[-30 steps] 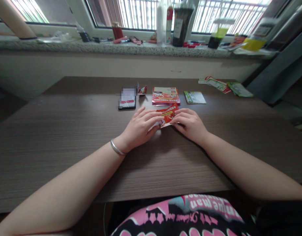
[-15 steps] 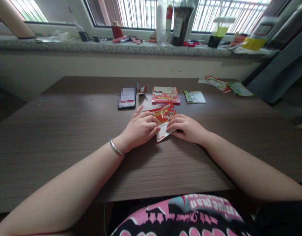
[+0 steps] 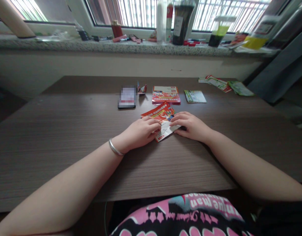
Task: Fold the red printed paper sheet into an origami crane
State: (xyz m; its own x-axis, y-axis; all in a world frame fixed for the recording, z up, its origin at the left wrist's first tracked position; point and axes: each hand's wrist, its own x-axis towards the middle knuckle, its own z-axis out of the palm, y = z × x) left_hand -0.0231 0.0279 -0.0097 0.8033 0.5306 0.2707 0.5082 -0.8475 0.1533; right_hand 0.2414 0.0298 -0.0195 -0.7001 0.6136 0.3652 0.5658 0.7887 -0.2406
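Observation:
A folded red-and-white printed leaflet (image 3: pixel 163 113) lies at an angle on the table, its red pictured side toward the window and its white part toward me. My left hand (image 3: pixel 138 132) is closed on the leaflet's left side, fingers curled over the white part; its thumb is mostly hidden. From the right, my right hand (image 3: pixel 194 127) grips the other edge, with fingers on top and the thumb low beside it. Just behind the leaflet sits a stack of similar red leaflets (image 3: pixel 166 95).
A phone (image 3: pixel 127 97) with a blurred screen lies left of the stack, beside a small folded paper piece (image 3: pixel 142 89). Green-and-white cards (image 3: pixel 195 96) are to the right, more leaflets (image 3: pixel 240 88) at the far right corner. Bottles (image 3: pixel 182 24) line the granite windowsill (image 3: pixel 67 45).
The leaflet has turned slightly, its top corner shifting left. My left fingers have curled in, the raised index finger now lowered. My right hand has moved slightly right, showing more of the white part.

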